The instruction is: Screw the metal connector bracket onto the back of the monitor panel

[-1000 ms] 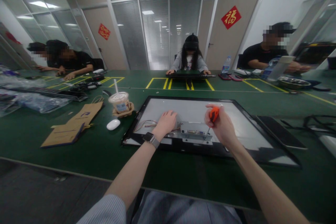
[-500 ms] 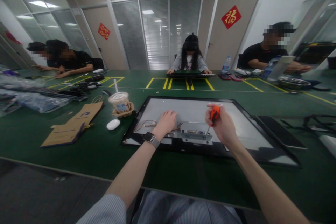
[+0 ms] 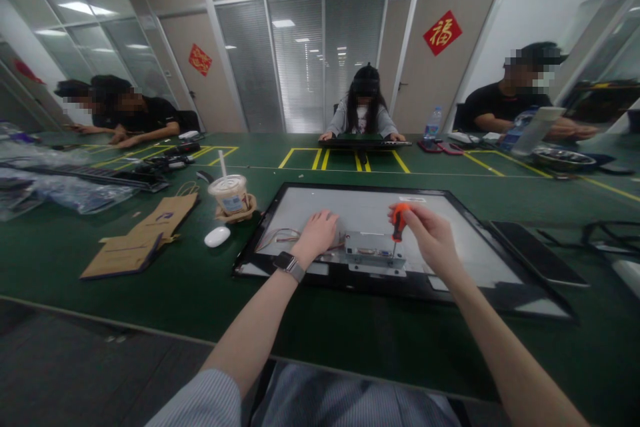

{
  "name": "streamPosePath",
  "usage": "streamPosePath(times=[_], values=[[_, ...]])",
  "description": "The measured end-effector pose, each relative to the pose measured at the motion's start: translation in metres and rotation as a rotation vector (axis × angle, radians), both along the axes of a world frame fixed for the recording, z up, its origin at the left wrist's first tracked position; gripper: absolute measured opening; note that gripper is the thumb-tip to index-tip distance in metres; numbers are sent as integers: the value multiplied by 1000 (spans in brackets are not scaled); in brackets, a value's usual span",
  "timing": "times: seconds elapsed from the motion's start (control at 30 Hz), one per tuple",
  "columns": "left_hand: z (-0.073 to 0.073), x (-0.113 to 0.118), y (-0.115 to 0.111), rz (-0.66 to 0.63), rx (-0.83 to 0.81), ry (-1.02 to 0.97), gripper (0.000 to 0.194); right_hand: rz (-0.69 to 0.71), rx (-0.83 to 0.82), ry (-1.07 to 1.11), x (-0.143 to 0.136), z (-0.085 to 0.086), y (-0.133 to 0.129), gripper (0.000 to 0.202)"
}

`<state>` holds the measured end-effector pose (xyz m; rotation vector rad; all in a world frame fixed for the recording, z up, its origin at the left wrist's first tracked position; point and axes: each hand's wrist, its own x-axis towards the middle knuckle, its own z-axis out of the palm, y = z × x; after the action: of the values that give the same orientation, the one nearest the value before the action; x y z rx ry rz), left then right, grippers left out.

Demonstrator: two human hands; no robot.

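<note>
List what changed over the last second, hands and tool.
The right hand shifted slightly right, its palm drawing back from the orange screwdriver; the handle now shows more and stands more upright. Nothing newly grasped or let go: the screwdriver is still held. Unchanged: left hand over the panel beside the metal bracket, and the cup.

The screwdriver handle looks smooth plastic, the bracket metal (dull-sheened) — the bag, matt paper.
</note>
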<state>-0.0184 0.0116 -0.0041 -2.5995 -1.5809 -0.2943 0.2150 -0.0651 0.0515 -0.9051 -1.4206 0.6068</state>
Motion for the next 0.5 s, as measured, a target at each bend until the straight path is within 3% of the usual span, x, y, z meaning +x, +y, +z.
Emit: streamPosePath(times=[0.27, 0.5], values=[[-1, 0, 0, -10, 5, -1, 38, 43, 17, -4, 13, 4, 2, 33], [1, 1, 0, -7, 9, 5, 36, -19, 28, -68, 26, 0, 6, 27]])
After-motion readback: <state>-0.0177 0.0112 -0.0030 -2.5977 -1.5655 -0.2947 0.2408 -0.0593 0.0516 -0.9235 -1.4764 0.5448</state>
